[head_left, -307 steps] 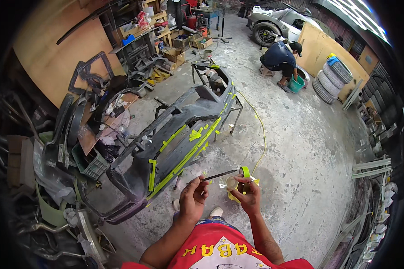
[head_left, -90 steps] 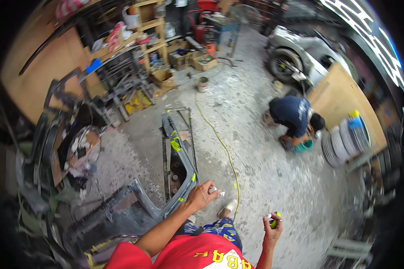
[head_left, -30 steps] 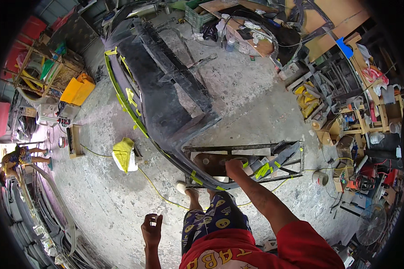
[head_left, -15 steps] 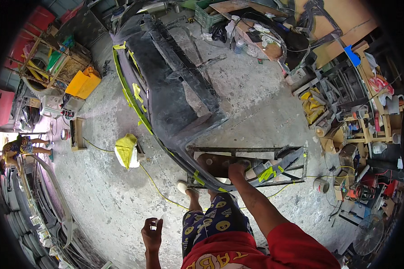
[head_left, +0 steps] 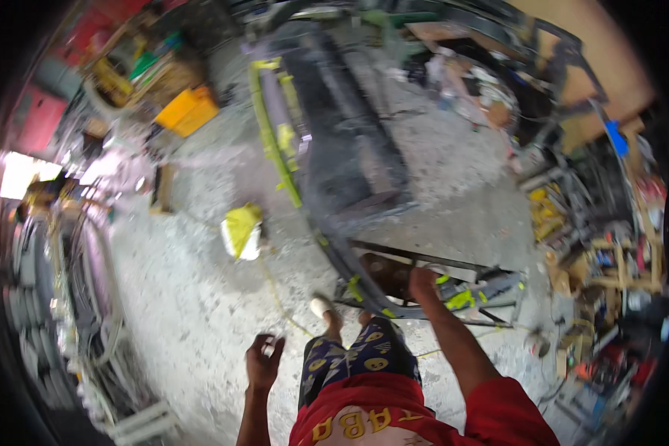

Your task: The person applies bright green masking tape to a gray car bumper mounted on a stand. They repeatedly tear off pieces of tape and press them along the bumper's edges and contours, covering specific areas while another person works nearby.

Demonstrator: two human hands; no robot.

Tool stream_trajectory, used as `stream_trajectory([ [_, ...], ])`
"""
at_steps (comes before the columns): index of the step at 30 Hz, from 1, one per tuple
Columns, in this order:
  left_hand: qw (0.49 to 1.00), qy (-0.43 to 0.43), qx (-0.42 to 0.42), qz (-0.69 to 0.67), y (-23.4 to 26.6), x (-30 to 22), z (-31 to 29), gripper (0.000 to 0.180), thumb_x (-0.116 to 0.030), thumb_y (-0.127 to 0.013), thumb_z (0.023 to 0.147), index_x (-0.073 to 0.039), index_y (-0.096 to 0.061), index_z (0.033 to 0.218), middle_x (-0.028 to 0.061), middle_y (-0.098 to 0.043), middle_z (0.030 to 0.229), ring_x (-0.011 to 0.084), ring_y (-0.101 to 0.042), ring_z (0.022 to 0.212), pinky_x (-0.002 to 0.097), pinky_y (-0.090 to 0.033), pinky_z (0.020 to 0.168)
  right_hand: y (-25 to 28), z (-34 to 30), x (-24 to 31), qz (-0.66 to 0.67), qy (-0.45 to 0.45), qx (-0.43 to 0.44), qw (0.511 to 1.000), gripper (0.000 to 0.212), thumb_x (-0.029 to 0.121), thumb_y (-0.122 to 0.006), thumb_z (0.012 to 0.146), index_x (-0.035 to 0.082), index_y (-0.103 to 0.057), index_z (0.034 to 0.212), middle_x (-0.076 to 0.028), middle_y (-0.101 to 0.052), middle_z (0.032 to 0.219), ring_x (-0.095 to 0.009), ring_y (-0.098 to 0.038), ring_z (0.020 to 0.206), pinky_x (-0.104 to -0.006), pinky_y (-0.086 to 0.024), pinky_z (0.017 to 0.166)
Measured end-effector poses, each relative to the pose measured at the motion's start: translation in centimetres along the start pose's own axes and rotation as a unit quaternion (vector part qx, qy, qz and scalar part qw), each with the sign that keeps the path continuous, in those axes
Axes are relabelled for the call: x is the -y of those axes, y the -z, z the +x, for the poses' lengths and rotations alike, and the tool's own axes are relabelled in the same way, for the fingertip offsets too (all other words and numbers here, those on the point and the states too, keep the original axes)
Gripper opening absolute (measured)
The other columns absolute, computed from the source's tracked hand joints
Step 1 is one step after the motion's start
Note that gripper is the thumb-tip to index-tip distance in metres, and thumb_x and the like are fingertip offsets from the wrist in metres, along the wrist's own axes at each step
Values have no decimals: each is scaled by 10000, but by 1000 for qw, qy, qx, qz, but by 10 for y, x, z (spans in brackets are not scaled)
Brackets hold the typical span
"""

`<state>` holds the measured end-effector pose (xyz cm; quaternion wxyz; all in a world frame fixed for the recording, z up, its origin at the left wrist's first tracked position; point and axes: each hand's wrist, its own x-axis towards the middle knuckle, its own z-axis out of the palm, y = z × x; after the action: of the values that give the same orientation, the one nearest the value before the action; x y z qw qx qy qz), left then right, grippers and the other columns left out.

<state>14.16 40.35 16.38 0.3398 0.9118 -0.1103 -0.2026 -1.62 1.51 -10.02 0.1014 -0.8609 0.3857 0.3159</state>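
Note:
My left hand (head_left: 263, 361) hangs above the floor at the left of my legs. Its fingers are curled toward the thumb, with something small and whitish between them that I cannot make out. My right hand (head_left: 424, 283) reaches forward over a brown board (head_left: 385, 273) inside a dark metal frame (head_left: 490, 318). Motion blur hides its fingers and whatever they may hold. Just right of it shows a yellow-green piece (head_left: 443, 279). A long, dark curved vehicle panel (head_left: 321, 141), edged with yellow-green masking tape (head_left: 276, 160), stretches away from the frame.
A yellow-and-white bundle (head_left: 243, 232) lies on the floor left of the panel, beside a yellow hose (head_left: 275, 293). Grey curved parts (head_left: 33, 297) are stacked at the far left. An orange container (head_left: 186, 111) stands at the back left. Tools and cartons crowd the right side.
The view has turned, so the panel and floor things appear shifted right, and the picture is blurrier. My right hand stays over the board, now beside a yellow-green piece. My left hand remains curled.

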Motion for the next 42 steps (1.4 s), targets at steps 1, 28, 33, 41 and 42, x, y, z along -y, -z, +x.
stream_trajectory([
  [1,1000,-10,8,-8,-4,-3,8,192,-146,-783,897,-14,-663,969,111,-703,790,164,-640,697,327,-513,652,3,-2,-21,17,20,-41,999,240,252,-811,767,88,-773,939,-136,-767,924,-330,-752,919,-464,-585,759],
  [28,714,-96,631,-289,-33,-191,208,395,-27,-754,906,-61,-595,1265,24,-653,1176,69,-602,1010,224,-505,763,223,-220,172,825,33,-293,482,593,-16,-812,809,14,-590,1358,-114,-618,1332,-207,-555,1249,-339,-410,1087],
  [33,652,-167,658,-338,-45,-182,227,396,-34,-771,896,-70,-596,1249,-13,-655,1115,20,-560,857,183,-435,647,243,-217,181,800,102,-351,475,561,-12,-793,807,35,-627,1340,-110,-539,1405,-220,-518,1290,-359,-384,1106],
  [41,643,-130,705,-269,-37,-199,242,413,-64,-794,881,-64,-605,1248,23,-670,1112,67,-622,973,217,-507,742,259,-215,177,808,138,-326,471,441,-48,-774,797,80,-656,1202,-53,-578,1298,-187,-562,1201,-343,-452,1036],
  [42,640,-143,703,-274,-37,-199,244,417,-74,-801,876,-60,-611,1247,34,-676,1114,79,-635,997,224,-518,761,256,-212,178,808,143,-324,471,441,-48,-774,797,80,-656,1202,-53,-578,1298,-187,-562,1201,-343,-452,1036],
])
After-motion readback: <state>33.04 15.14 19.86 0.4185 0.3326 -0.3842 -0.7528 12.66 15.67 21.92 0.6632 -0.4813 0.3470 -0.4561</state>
